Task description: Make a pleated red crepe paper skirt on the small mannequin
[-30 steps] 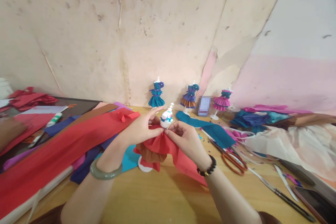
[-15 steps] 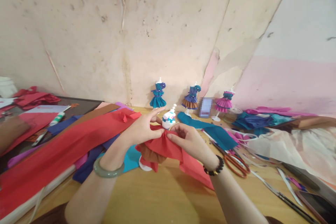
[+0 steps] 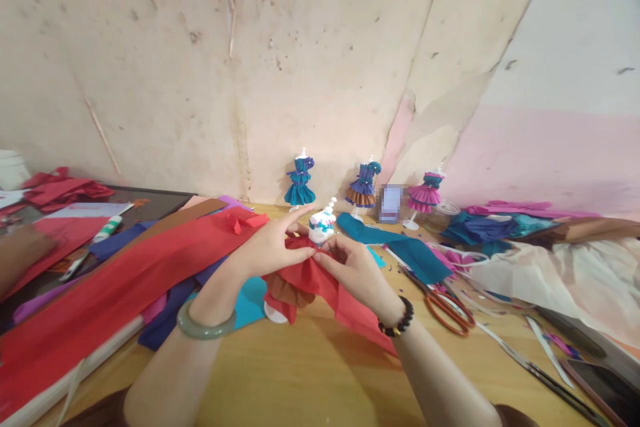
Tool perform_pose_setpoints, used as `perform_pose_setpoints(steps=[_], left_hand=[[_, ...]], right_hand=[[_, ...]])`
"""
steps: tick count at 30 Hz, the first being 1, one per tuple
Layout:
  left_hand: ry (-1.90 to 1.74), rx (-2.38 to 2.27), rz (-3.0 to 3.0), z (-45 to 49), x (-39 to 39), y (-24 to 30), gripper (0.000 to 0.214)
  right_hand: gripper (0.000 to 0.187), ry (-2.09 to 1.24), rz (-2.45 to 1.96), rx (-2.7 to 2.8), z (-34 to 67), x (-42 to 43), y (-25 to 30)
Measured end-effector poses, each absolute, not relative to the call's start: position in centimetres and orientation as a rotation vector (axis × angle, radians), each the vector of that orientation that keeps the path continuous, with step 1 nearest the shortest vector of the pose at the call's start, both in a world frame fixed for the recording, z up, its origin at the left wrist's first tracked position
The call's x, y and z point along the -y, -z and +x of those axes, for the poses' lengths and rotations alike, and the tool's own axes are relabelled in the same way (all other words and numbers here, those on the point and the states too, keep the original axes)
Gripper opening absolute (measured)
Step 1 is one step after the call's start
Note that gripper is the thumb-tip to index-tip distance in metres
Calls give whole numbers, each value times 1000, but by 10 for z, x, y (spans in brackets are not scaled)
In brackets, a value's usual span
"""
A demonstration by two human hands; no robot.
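A small white dress-form mannequin (image 3: 323, 227), tilted, stands between my hands with blue trim round its chest. Red fabric (image 3: 345, 310) is gathered at its waist, over a brown layer (image 3: 290, 290). My left hand (image 3: 273, 247) pinches the gathered edge with thumb and finger on the left side. On the right, my right hand (image 3: 350, 263) pinches the same red cloth close to the left thumb, and the loose end of the strip hangs below it. Part of the mannequin's round white base (image 3: 276, 310) shows under the cloth.
Three dressed mannequins (image 3: 300, 180) stand along the wall. Orange-handled scissors (image 3: 450, 312), tweezers (image 3: 565, 390) and a phone (image 3: 605, 387) lie at right. A long red cloth strip (image 3: 150, 273) covers the left side. Teal fabric (image 3: 400, 247) lies behind my right hand. Another person's blurred arm (image 3: 23, 253) appears far left.
My right hand has shifted slightly left, and the loose red end has swung left with it. Both hands keep their pinch on the red cloth.
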State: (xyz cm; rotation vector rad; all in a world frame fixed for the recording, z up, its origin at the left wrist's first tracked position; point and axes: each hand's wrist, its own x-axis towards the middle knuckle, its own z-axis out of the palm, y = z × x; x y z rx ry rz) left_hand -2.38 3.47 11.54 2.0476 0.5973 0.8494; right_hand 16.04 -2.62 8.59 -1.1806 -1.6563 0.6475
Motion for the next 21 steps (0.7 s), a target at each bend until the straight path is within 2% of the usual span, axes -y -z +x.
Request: perform_pose_setpoints(steps=[10,21], left_hand=[[-858,-625,2027,-23,-38,-113,72],[-850,-612,1987,-25,-37,-114,68]], right_hand=[[23,-684,-1274,1600,167,29,-92],[21,-683,-1126,1622,165,33,-97]])
